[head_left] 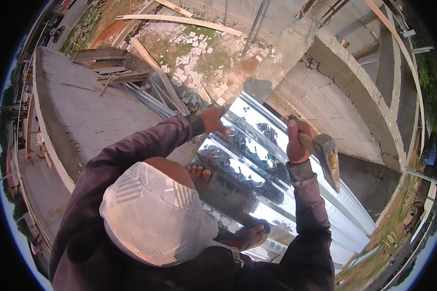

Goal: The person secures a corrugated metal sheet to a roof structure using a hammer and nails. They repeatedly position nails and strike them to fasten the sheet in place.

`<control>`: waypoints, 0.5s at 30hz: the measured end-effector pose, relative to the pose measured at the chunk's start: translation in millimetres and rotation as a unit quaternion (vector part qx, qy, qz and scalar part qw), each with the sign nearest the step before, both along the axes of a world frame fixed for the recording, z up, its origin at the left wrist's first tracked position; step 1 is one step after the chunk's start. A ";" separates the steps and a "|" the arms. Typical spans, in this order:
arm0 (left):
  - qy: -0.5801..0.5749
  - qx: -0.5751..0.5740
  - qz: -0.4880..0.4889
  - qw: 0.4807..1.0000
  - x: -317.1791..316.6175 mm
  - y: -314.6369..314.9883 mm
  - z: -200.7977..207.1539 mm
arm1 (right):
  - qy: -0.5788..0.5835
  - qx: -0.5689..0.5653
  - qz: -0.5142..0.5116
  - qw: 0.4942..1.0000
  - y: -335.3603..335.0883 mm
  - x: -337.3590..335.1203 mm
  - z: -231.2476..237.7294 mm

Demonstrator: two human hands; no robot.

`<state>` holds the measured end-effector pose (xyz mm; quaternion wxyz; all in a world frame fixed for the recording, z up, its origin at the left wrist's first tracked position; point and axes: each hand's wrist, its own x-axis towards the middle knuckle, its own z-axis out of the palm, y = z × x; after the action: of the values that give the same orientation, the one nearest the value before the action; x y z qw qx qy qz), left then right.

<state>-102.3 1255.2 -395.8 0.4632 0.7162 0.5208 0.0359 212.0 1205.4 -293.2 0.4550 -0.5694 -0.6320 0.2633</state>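
Note:
Shiny corrugated metal decking sheets (pixel 289 194) run diagonally below me, from the middle of the view toward the lower right. Around the far left edge of the top sheet, my left hand (pixel 214 121) is closed, with its fingers partly hidden. My right hand (pixel 298 143) grips the wooden handle of a hammer (pixel 327 157), holding it above the sheets' right side. The hammer's heavy metal head points toward the lower right. One bare-toed foot (pixel 201 175) and one sandalled foot (pixel 255 235) show beside and on the metal.
A rough concrete wall edge (pixel 359 77) curves along the right, above a block wall (pixel 325 106). Broken rubble (pixel 194 63) lies on the ground ahead, near long timber planks (pixel 158 72). At left, a grey slab (pixel 68 97) bears stacked wood (pixel 121 77) and metal lengths (pixel 148 99).

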 end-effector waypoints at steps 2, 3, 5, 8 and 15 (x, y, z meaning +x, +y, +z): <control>0.014 0.006 -0.010 1.000 4.5 0.8 -2.5 | -0.194 -0.106 0.025 0.975 -2.5 6.3 -41.7; 0.001 0.013 -0.008 1.000 4.7 3.6 -0.8 | -0.254 -0.197 0.034 0.946 4.5 3.8 -46.5; -0.012 0.013 0.013 1.000 -7.4 -7.3 -2.8 | -0.222 -0.140 0.033 0.964 30.7 -7.3 11.1; 0.046 -0.023 0.005 0.999 -1.7 -5.9 19.5 | 0.052 -0.010 0.021 0.998 28.9 -12.9 74.2; -0.018 0.014 0.008 1.000 2.4 -2.1 -1.3 | -0.340 -0.162 0.060 0.925 6.2 -0.7 -49.5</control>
<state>-99.9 1253.1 -397.1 0.4621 0.7174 0.5179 0.0601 211.3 1211.7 -342.7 0.0981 -0.6516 -0.7305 0.1793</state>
